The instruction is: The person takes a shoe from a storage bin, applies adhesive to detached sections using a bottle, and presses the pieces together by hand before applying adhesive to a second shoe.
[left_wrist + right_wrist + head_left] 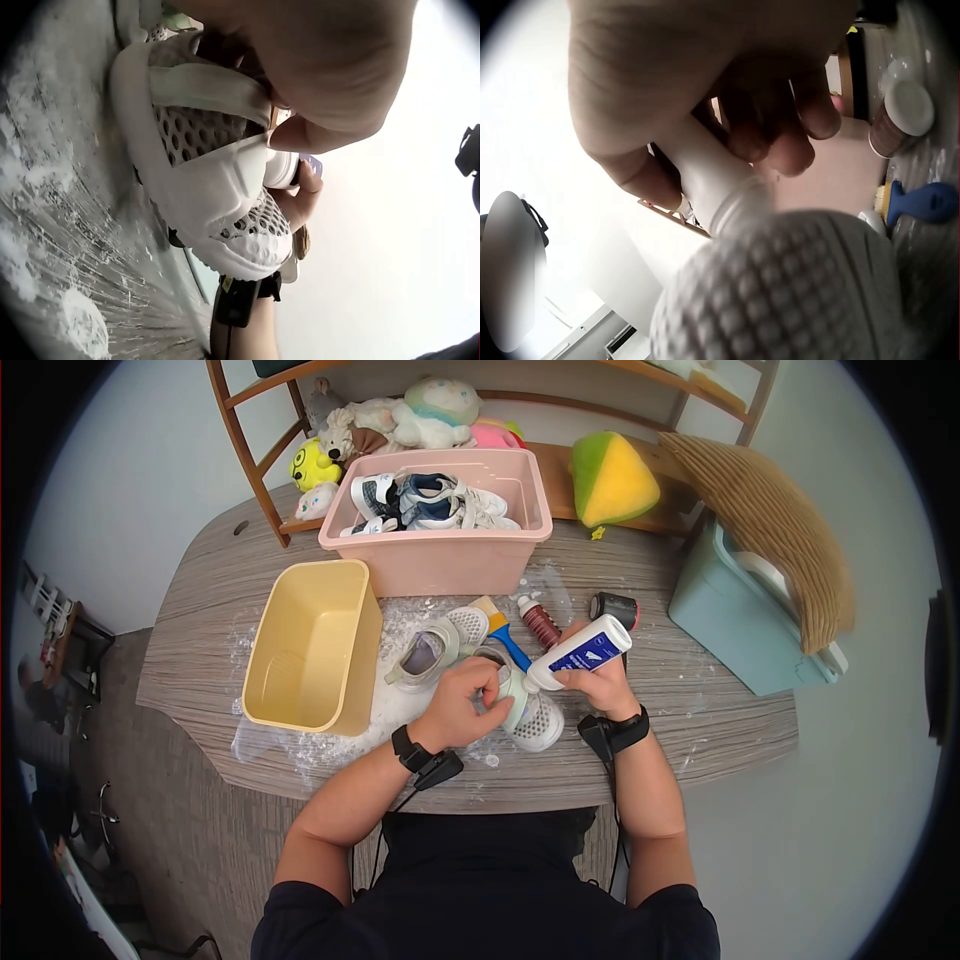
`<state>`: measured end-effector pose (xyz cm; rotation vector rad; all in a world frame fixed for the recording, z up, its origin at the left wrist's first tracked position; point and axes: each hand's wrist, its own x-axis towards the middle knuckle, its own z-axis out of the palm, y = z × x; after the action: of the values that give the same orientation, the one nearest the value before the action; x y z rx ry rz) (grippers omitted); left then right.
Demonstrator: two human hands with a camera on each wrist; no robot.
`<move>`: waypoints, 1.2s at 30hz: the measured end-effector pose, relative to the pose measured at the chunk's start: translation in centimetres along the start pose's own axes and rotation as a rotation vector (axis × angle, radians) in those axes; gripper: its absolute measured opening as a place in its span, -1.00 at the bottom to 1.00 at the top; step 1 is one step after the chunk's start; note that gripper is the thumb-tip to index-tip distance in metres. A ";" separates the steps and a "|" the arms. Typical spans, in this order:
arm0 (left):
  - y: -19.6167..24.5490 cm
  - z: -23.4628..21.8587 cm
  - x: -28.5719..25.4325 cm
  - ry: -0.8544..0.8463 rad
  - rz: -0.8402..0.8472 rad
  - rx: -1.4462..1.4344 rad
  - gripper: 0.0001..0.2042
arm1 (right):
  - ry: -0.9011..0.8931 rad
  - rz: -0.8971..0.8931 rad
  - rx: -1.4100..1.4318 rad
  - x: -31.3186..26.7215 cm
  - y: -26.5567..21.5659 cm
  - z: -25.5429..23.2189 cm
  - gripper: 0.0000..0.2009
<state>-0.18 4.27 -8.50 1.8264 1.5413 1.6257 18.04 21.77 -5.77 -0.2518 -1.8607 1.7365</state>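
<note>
My left hand [462, 705] grips a white mesh shoe [538, 722] with a pale green strap, the fingers at its ankle opening and the thumb by the strap in the left wrist view. The right hand [605, 685] holds a white bottle [585, 652] with a blue label, tilted so its narrow end points down at the shoe. In the right wrist view the bottle neck [731, 199] meets the blurred, bumpy shoe surface [780, 292]. The matching shoe [467, 625] lies just left on the table. Behind the held shoe is a blue-handled brush [515, 648].
A reddish-brown bottle [540, 623] and a dark cylinder [615, 608] stand beyond. White residue [400, 705] covers the table around the shoes. A yellow bin [362, 630] stands left, a pink bin [440, 565] of shoes behind, a blue-green bin [725, 615] right. Plush toys [435, 415] sit on the shelf.
</note>
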 end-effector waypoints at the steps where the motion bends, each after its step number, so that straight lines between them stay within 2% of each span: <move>1: 0.4 -0.2 -0.1 -0.073 -0.161 -0.031 -0.73 | -0.002 0.003 0.000 0.0 0.3 0.1 -0.65; 2: 0.6 -0.3 0.0 -0.145 -0.319 -0.061 -0.71 | -0.017 -0.073 -0.044 0.2 0.9 0.1 -0.65; 3: 0.3 -0.3 -0.1 -0.144 -0.318 -0.059 -0.71 | -0.031 -0.152 -0.088 0.4 1.1 0.1 -0.66; 5: -0.8 -0.1 -0.4 -0.143 -0.147 -0.093 -0.72 | 0.010 -0.102 -0.119 0.9 1.0 0.4 -0.68; 7: -1.8 0.0 -0.2 -0.132 -0.090 -0.173 -0.74 | 0.092 0.015 -0.180 0.7 1.0 0.7 -0.72; 9: -1.9 0.0 -0.2 -0.120 -0.030 -0.249 -0.76 | 0.124 0.050 -0.112 0.6 1.1 0.9 -0.70; 10: -1.9 0.0 -0.1 -0.113 -0.065 -0.278 -0.77 | 0.155 0.078 -0.046 0.7 1.0 0.8 -0.67; 14: -2.2 -0.2 0.0 -0.132 -0.129 -0.377 -0.78 | -0.004 0.001 0.028 0.3 0.6 0.7 -0.70; 16: -2.4 -0.1 -0.3 -0.121 -0.128 -0.469 -0.78 | 0.007 0.021 0.043 0.5 1.2 0.8 -0.71; 18: -2.5 -0.2 0.0 -0.117 -0.118 -0.559 -0.78 | 0.212 0.085 0.007 1.0 1.1 1.4 -0.72; 21: -2.1 -0.2 0.0 -0.101 -0.187 -0.705 -0.79 | 0.147 0.086 0.073 0.7 1.2 0.5 -0.72; 23: -2.1 -0.2 0.0 -0.024 -0.321 -0.902 -0.77 | 0.071 0.050 0.143 0.6 0.8 0.5 -0.72; 24: -2.1 -0.3 0.1 -0.024 -0.316 -0.900 -0.77 | 0.070 0.046 0.142 0.6 0.5 0.6 -0.72; 26: -2.2 -0.4 0.0 -0.006 -0.383 -1.096 -0.75 | 0.166 0.136 0.148 0.6 0.2 1.0 -0.75; 27: -2.4 -0.5 -0.2 -0.006 -0.386 -1.098 -0.75 | 0.191 0.121 0.154 0.9 0.4 1.1 -0.82; 29: -3.1 -0.8 -0.4 0.104 -0.456 -1.083 -0.76 | 0.204 0.137 0.093 1.1 0.7 0.7 -0.85; 30: -3.5 -1.0 -0.4 0.102 -0.454 -1.080 -0.76 | 0.216 0.144 0.031 1.3 0.7 0.6 -0.87; 32: -4.6 -1.5 -0.3 0.005 -0.405 -1.357 -0.82 | 0.252 0.138 0.034 1.5 0.4 0.7 -0.88; 33: -5.1 -1.7 -0.4 0.003 -0.407 -1.359 -0.82 | 0.253 0.131 0.001 1.5 0.1 0.7 -0.87; 35: -4.8 -2.0 0.0 -0.063 -0.423 -1.622 -0.89 | 0.251 0.127 -0.031 1.3 0.2 0.7 -0.87; 36: -4.3 -1.7 -0.1 -0.063 -0.423 -1.621 -0.89 | 0.264 0.119 -0.045 1.3 0.4 0.8 -0.85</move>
<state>-3.83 5.20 -11.15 0.5570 0.1510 1.6165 16.46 21.85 -5.80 -0.5910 -1.7223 1.6488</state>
